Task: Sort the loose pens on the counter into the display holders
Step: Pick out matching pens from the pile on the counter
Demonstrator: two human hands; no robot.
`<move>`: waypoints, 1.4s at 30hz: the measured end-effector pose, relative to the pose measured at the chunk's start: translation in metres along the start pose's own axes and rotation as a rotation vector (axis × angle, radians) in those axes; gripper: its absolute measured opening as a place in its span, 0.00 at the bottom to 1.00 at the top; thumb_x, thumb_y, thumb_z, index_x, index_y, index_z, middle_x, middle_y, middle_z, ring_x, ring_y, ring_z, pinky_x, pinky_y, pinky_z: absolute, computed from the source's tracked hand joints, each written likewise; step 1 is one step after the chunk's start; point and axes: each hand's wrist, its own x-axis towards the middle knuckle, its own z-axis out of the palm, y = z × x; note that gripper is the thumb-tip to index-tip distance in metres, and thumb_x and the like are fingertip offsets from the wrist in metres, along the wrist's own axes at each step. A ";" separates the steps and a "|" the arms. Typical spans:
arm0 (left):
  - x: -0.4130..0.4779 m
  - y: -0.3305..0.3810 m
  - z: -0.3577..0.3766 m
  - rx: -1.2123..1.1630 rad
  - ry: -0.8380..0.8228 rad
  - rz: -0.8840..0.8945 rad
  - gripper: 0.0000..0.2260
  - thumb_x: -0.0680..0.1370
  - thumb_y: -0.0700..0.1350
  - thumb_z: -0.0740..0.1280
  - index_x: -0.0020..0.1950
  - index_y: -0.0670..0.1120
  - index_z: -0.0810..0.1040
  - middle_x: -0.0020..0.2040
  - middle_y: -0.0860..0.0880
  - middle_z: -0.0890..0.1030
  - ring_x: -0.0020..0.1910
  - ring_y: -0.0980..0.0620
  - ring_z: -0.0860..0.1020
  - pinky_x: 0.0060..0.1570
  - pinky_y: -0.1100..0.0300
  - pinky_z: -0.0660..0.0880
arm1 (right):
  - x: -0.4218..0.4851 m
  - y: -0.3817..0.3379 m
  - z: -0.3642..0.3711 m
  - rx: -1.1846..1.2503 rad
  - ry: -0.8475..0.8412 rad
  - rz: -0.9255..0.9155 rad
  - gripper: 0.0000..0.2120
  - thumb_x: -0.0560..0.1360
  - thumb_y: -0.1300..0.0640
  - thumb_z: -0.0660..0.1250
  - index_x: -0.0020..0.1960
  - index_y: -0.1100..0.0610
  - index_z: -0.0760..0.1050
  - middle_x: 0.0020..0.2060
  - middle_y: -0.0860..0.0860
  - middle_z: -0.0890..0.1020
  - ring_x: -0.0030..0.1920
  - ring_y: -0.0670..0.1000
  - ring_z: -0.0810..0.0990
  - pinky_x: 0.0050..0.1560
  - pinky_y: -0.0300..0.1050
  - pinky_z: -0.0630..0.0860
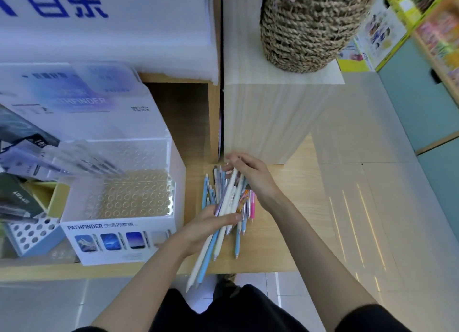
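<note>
My left hand (211, 226) grips a bundle of white and light blue pens (218, 234) that slants from the counter's front edge up to the right. My right hand (248, 175) curls its fingers round the upper ends of the same bundle. Under both hands several loose pens (244, 215) in blue, pink and white lie on the wooden counter (278, 232). Left of them stands a white PATHFINDER display holder (119, 234) with a clear top plate full of round holes (131, 197), all without pens. A smaller blue holder with holes (32, 232) stands further left.
A pale wood box (273, 118) with a woven basket (310, 28) on top stands behind the pens. Boxed pen packs (29, 143) lean at the left. A white sign with blue characters (99, 21) rises at the back. Tiled floor (372, 207) lies to the right.
</note>
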 end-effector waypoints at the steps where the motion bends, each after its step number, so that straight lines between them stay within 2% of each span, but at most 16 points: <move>1: -0.002 -0.002 0.004 -0.046 0.023 -0.003 0.10 0.72 0.44 0.73 0.52 0.47 0.80 0.39 0.51 0.83 0.37 0.58 0.81 0.35 0.65 0.76 | 0.000 0.000 0.001 0.001 -0.001 -0.007 0.10 0.79 0.53 0.62 0.53 0.56 0.80 0.44 0.52 0.84 0.45 0.49 0.81 0.53 0.48 0.76; 4: -0.009 -0.014 0.016 -0.249 0.061 -0.015 0.18 0.67 0.44 0.77 0.54 0.43 0.79 0.35 0.51 0.81 0.33 0.57 0.79 0.29 0.65 0.73 | -0.004 0.002 0.003 0.003 -0.059 -0.055 0.12 0.80 0.59 0.61 0.48 0.67 0.78 0.38 0.56 0.81 0.37 0.47 0.80 0.41 0.38 0.75; 6: -0.015 -0.024 0.021 -0.390 0.041 -0.020 0.19 0.65 0.41 0.77 0.54 0.40 0.78 0.34 0.48 0.80 0.32 0.55 0.77 0.27 0.64 0.73 | -0.009 0.006 0.006 -0.054 -0.122 -0.061 0.14 0.81 0.59 0.60 0.47 0.70 0.76 0.37 0.54 0.80 0.38 0.44 0.78 0.46 0.37 0.73; 9: -0.022 -0.032 0.023 -0.416 0.058 -0.051 0.21 0.64 0.40 0.77 0.54 0.38 0.77 0.35 0.46 0.80 0.34 0.52 0.78 0.31 0.60 0.77 | -0.016 0.010 0.010 -0.101 -0.214 -0.019 0.13 0.81 0.58 0.59 0.44 0.64 0.76 0.39 0.47 0.79 0.43 0.40 0.76 0.55 0.41 0.68; 11: -0.024 -0.031 0.021 -0.376 0.062 -0.061 0.21 0.64 0.39 0.77 0.55 0.39 0.77 0.36 0.45 0.81 0.35 0.51 0.79 0.35 0.58 0.78 | -0.018 0.011 0.010 -0.113 -0.255 -0.013 0.12 0.81 0.57 0.59 0.43 0.60 0.75 0.39 0.48 0.78 0.42 0.41 0.75 0.52 0.40 0.67; 15: -0.029 -0.017 0.014 -0.314 -0.017 -0.048 0.20 0.65 0.36 0.75 0.54 0.42 0.74 0.35 0.46 0.80 0.33 0.50 0.78 0.32 0.58 0.77 | -0.017 0.000 0.004 -0.130 -0.316 -0.030 0.11 0.81 0.59 0.59 0.42 0.58 0.74 0.38 0.49 0.76 0.38 0.40 0.74 0.45 0.37 0.67; 18: -0.032 -0.012 0.014 -0.309 -0.036 -0.052 0.18 0.67 0.33 0.75 0.53 0.42 0.73 0.35 0.46 0.80 0.33 0.49 0.79 0.32 0.57 0.78 | -0.016 -0.006 0.004 -0.201 -0.398 -0.038 0.10 0.81 0.61 0.60 0.42 0.58 0.75 0.39 0.50 0.77 0.42 0.45 0.76 0.49 0.41 0.70; 21: -0.033 -0.014 0.021 -0.321 -0.002 -0.068 0.22 0.64 0.36 0.75 0.56 0.39 0.74 0.38 0.44 0.81 0.36 0.47 0.81 0.35 0.56 0.79 | -0.017 -0.011 0.004 -0.265 -0.484 -0.054 0.07 0.79 0.62 0.62 0.45 0.60 0.76 0.41 0.54 0.79 0.45 0.52 0.76 0.53 0.48 0.72; 25: -0.036 -0.017 0.023 -0.352 -0.034 -0.061 0.22 0.65 0.36 0.75 0.58 0.38 0.76 0.39 0.43 0.81 0.39 0.46 0.82 0.40 0.53 0.80 | -0.018 -0.012 0.001 -0.251 -0.530 -0.073 0.04 0.78 0.64 0.64 0.51 0.62 0.77 0.47 0.58 0.81 0.50 0.49 0.79 0.53 0.39 0.74; 27: -0.035 -0.018 0.020 -0.349 -0.048 -0.058 0.20 0.66 0.36 0.75 0.57 0.39 0.78 0.40 0.43 0.82 0.40 0.46 0.82 0.44 0.51 0.81 | -0.017 -0.009 0.000 -0.273 -0.537 -0.083 0.06 0.78 0.61 0.65 0.53 0.59 0.78 0.51 0.57 0.80 0.52 0.48 0.79 0.55 0.40 0.74; 30: -0.030 -0.016 0.013 -0.354 -0.043 -0.047 0.15 0.68 0.39 0.74 0.53 0.41 0.78 0.37 0.46 0.81 0.36 0.50 0.80 0.40 0.53 0.80 | -0.013 0.001 -0.002 -0.247 -0.407 -0.074 0.10 0.78 0.54 0.64 0.59 0.52 0.77 0.56 0.49 0.79 0.58 0.45 0.77 0.58 0.39 0.74; 32: -0.023 -0.012 0.006 -0.325 0.011 -0.033 0.14 0.69 0.41 0.73 0.52 0.42 0.78 0.34 0.49 0.80 0.33 0.53 0.79 0.33 0.59 0.78 | -0.008 0.012 -0.008 -0.125 -0.151 -0.034 0.10 0.78 0.53 0.64 0.59 0.52 0.77 0.56 0.48 0.80 0.58 0.46 0.77 0.59 0.41 0.73; 35: -0.011 -0.011 -0.006 -0.214 0.202 -0.038 0.16 0.67 0.46 0.75 0.52 0.43 0.77 0.30 0.52 0.78 0.30 0.55 0.75 0.32 0.61 0.74 | -0.001 0.035 -0.022 -0.164 0.277 0.045 0.05 0.78 0.58 0.64 0.52 0.56 0.77 0.46 0.48 0.81 0.51 0.49 0.78 0.49 0.38 0.70; 37: 0.000 -0.012 -0.017 -0.087 0.375 -0.042 0.13 0.69 0.46 0.76 0.48 0.44 0.78 0.26 0.53 0.75 0.26 0.57 0.74 0.32 0.64 0.75 | 0.001 0.053 -0.031 -0.302 0.438 0.125 0.07 0.78 0.58 0.64 0.53 0.58 0.76 0.46 0.49 0.80 0.49 0.51 0.77 0.43 0.36 0.67; 40: 0.015 -0.012 -0.029 0.032 0.522 0.009 0.07 0.72 0.45 0.75 0.46 0.49 0.78 0.35 0.51 0.80 0.32 0.56 0.77 0.32 0.66 0.74 | 0.002 0.078 -0.031 -0.392 0.428 0.295 0.21 0.78 0.52 0.65 0.66 0.62 0.69 0.59 0.57 0.77 0.54 0.55 0.77 0.51 0.44 0.72; 42: 0.025 -0.013 -0.031 0.035 0.584 0.082 0.08 0.74 0.43 0.73 0.50 0.52 0.77 0.41 0.54 0.81 0.38 0.56 0.78 0.33 0.68 0.75 | 0.005 0.089 -0.019 -0.419 0.377 0.336 0.27 0.76 0.48 0.67 0.68 0.63 0.66 0.59 0.60 0.76 0.55 0.58 0.77 0.58 0.52 0.74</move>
